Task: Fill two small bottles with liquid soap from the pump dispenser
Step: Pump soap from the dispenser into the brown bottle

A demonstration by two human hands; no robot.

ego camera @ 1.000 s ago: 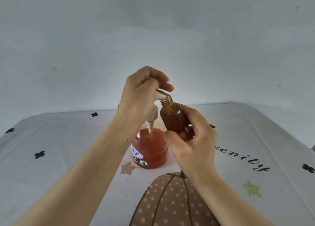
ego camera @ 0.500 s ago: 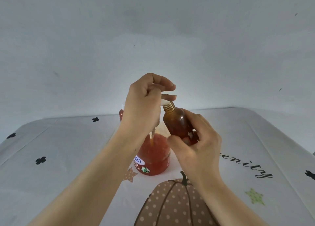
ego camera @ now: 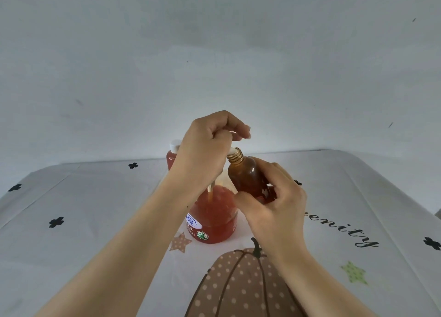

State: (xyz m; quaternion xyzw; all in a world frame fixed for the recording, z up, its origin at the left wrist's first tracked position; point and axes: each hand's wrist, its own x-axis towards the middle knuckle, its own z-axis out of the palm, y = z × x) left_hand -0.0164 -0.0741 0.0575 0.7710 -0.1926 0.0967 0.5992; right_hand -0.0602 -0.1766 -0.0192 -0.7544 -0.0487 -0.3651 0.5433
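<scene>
Since the earlier frames the left hand (ego camera: 202,154) has travelled down with the pump head. The small amber bottle (ego camera: 243,175) has followed the spout (ego camera: 231,151) down. A second small bottle (ego camera: 172,160), capped white, now shows more fully behind the left wrist, on the far side.

**Hand state**
- Left hand: fingers curled over the head of the pump dispenser (ego camera: 214,218), gripping and pressing it.
- Right hand (ego camera: 274,209): thumb and fingers wrapped round the lower body of the amber bottle. The bottle is held off the desk (ego camera: 95,209) and tilted, with its threaded mouth touching the spout.

**Location**
- The dispenser stands at the centre of the desk, just beyond the pumpkin print (ego camera: 238,281).
- The amber bottle is just right of the dispenser and above its shoulder.

**Handling (judgement)**
- The amber bottle appears rigid, small and light. Glass or plastic cannot be told, so treat it as breakable.
- Its smooth wall will likely turn slippery if soap runs over the neck. Hold it low on the body and leave the neck free.
- The dispenser looks broad-based and weighted by its red soap. It should stay put under a straight downward press; an angled push could tip it.
- The fill level cannot be read through the dark wall.
</scene>
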